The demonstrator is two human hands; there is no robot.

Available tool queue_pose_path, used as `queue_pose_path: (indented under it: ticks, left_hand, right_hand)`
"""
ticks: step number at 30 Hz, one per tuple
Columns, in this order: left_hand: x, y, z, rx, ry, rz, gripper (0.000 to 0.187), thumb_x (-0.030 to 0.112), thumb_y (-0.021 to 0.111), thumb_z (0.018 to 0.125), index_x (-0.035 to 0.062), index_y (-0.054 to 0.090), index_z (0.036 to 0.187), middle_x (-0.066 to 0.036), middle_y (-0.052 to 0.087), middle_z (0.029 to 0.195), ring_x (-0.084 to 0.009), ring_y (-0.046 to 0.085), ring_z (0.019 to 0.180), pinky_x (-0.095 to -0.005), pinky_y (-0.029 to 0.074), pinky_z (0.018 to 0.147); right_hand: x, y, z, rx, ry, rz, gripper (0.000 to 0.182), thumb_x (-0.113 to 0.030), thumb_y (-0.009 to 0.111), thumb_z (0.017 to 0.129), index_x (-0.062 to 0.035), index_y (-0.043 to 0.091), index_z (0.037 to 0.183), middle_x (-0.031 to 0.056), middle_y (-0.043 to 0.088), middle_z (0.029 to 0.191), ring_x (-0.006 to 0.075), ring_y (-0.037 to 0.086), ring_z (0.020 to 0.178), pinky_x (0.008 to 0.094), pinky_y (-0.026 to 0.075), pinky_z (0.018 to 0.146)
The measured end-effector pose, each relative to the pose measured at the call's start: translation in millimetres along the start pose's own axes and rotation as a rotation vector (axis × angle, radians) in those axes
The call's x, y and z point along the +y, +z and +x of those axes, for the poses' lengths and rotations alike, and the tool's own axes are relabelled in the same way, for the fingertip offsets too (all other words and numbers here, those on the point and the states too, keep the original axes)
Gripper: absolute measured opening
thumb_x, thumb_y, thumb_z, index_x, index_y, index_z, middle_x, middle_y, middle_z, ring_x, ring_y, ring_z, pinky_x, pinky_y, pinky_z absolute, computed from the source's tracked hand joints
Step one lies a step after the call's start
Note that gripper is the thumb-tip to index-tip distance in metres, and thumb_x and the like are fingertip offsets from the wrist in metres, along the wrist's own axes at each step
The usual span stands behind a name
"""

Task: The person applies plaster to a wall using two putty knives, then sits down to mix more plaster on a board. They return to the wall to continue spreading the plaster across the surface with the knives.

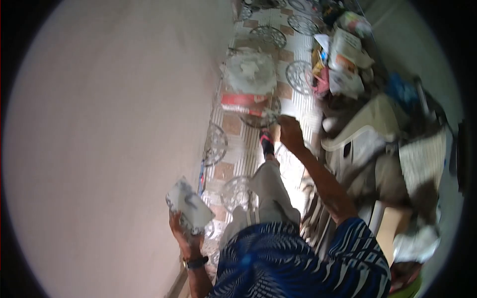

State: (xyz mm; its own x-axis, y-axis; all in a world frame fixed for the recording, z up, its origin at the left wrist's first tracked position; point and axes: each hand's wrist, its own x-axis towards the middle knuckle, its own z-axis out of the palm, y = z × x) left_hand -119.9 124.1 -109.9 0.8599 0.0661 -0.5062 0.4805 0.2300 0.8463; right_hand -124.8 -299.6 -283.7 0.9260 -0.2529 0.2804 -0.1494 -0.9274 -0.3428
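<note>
White packet (189,205) in left hand (181,233), right hand (290,131) well apart.

Wall (109,139): matt, smooth plaster look. Floor tiles (233,124): glossy, patterned. Chair (367,134): smooth cream plastic. Bag (251,72): crinkled white plastic. Packet (189,206) in left hand (183,238): crumpled, paper-like. Shirt (298,263): printed cloth.

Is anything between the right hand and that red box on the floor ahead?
Nothing visible stands between them. The right hand reaches out over the patterned floor, close to the red box and the crumpled white bag piled on it. The picture is too blurred to tell if the hand touches them. The left hand holds a white packet.
</note>
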Motion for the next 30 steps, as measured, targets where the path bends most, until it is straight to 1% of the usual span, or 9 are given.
queue_pose_path:
  ticks: [2, 4, 10, 11, 15, 19, 24, 26, 30]
  left_hand:
    - [-9.5, 51.6, 28.9, 0.030, 0.027, 0.094, 0.039, 0.025, 0.055, 0.088, 0.0061, 0.052, 0.122, -0.009, 0.058, 0.114, -0.0207, 0.059, 0.104, -0.0324, 0.052, 0.083]
    - [-25.9, 108.8, 69.4, 0.063, -0.050, 0.022, 0.043, 0.026, 0.056, 0.087, 0.0036, 0.051, 0.124, -0.009, 0.059, 0.112, -0.0209, 0.059, 0.103, -0.0324, 0.052, 0.084]
    - [-75.2, 259.8, 208.8, 0.041, -0.294, -0.049, 0.048, 0.029, 0.054, 0.086, 0.0018, 0.050, 0.125, -0.009, 0.060, 0.111, -0.0204, 0.060, 0.099, -0.0336, 0.052, 0.083]
    - [-96.8, 261.4, 232.4, 0.043, -0.312, -0.042, 0.050, 0.027, 0.054, 0.087, 0.0007, 0.047, 0.129, -0.010, 0.059, 0.113, -0.0208, 0.060, 0.100, -0.0340, 0.051, 0.085]
    - [-153.7, 282.1, 309.4, -0.010, -0.308, -0.059, 0.048, 0.022, 0.051, 0.089, -0.0012, 0.047, 0.130, -0.009, 0.058, 0.112, -0.0175, 0.057, 0.099, -0.0289, 0.049, 0.082]
    - [-206.2, 288.9, 379.3, -0.024, -0.269, 0.031, 0.053, 0.023, 0.053, 0.088, -0.0017, 0.043, 0.133, -0.011, 0.058, 0.117, -0.0208, 0.060, 0.102, -0.0339, 0.050, 0.086]
    - [-290.6, 292.9, 493.5, -0.050, -0.236, -0.056, 0.049, 0.019, 0.051, 0.088, -0.0011, 0.044, 0.133, -0.010, 0.058, 0.117, -0.0196, 0.061, 0.102, -0.0327, 0.052, 0.085]
    - [-307.4, 301.8, 525.1, -0.071, -0.206, -0.116, 0.048, 0.018, 0.049, 0.089, -0.0011, 0.044, 0.133, -0.010, 0.058, 0.118, -0.0195, 0.061, 0.103, -0.0324, 0.053, 0.085]
    - [-344.7, 317.1, 571.8, -0.197, -0.137, -0.155, 0.048, 0.018, 0.047, 0.089, -0.0016, 0.044, 0.133, -0.010, 0.058, 0.119, -0.0189, 0.062, 0.104, -0.0319, 0.054, 0.085]
  right_hand:
    - [42.6, 43.2, 61.9, -0.040, -0.087, -0.034, 0.059, -0.019, 0.073, 0.070, -0.0024, 0.053, 0.124, 0.0138, 0.055, 0.116, 0.0320, 0.053, 0.110, 0.0428, 0.041, 0.094]
    - [85.8, 92.7, 118.3, -0.121, -0.124, -0.052, 0.043, -0.006, 0.061, 0.076, -0.0025, 0.057, 0.119, 0.0139, 0.056, 0.111, 0.0323, 0.053, 0.105, 0.0430, 0.043, 0.092]
    - [203.7, 257.6, 222.7, -0.207, -0.333, -0.190, 0.049, -0.013, 0.060, 0.078, -0.0015, 0.053, 0.125, 0.0145, 0.053, 0.115, 0.0311, 0.052, 0.107, 0.0431, 0.042, 0.094]
    - [217.9, 285.0, 232.7, -0.213, -0.368, -0.185, 0.043, -0.015, 0.053, 0.082, -0.0001, 0.055, 0.123, 0.0149, 0.054, 0.114, 0.0291, 0.053, 0.107, 0.0428, 0.041, 0.096]
    - [251.0, 357.5, 260.7, -0.222, -0.366, -0.125, 0.049, -0.007, 0.058, 0.076, 0.0005, 0.053, 0.125, 0.0146, 0.053, 0.116, 0.0319, 0.051, 0.107, 0.0435, 0.042, 0.094]
    - [266.2, 389.5, 279.1, -0.091, -0.390, -0.201, 0.045, -0.008, 0.054, 0.080, 0.0000, 0.055, 0.124, 0.0124, 0.053, 0.114, 0.0288, 0.052, 0.106, 0.0430, 0.042, 0.094]
    - [290.8, 449.1, 250.9, -0.274, -0.421, -0.339, 0.043, -0.013, 0.054, 0.082, -0.0028, 0.056, 0.124, 0.0108, 0.054, 0.113, 0.0266, 0.052, 0.106, 0.0429, 0.038, 0.096]
    - [286.2, 435.3, 253.7, -0.380, -0.473, -0.297, 0.042, -0.014, 0.054, 0.083, -0.0037, 0.056, 0.124, 0.0096, 0.055, 0.111, 0.0256, 0.053, 0.106, 0.0430, 0.038, 0.096]
    - [279.1, 421.5, 270.0, -0.207, -0.461, -0.436, 0.040, -0.013, 0.053, 0.083, -0.0022, 0.056, 0.122, 0.0086, 0.056, 0.111, 0.0236, 0.054, 0.106, 0.0430, 0.039, 0.093]
